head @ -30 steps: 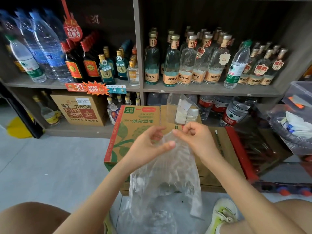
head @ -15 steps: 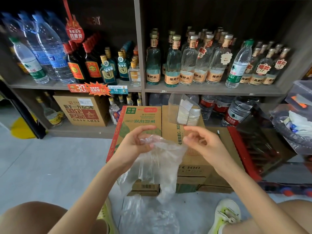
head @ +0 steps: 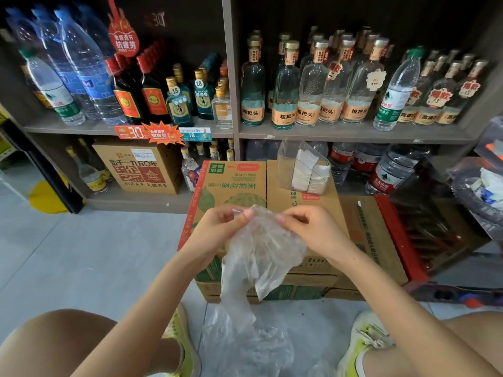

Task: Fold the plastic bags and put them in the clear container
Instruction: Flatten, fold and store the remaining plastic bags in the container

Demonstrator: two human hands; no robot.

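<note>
Plastic bag (head: 261,248) pinched between both hands, hanging below.

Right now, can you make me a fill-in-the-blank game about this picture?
The left hand and right hand pinch a clear plastic ____.
The clear container stands on a cardboard ____.
The shelves behind hold many glass and plastic ____.
Missing words: bag; box; bottles.

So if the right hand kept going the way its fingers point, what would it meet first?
Pointing leftward, the right hand pinches the plastic bag; past that it would probably meet the left hand, though depth is unclear.
</note>
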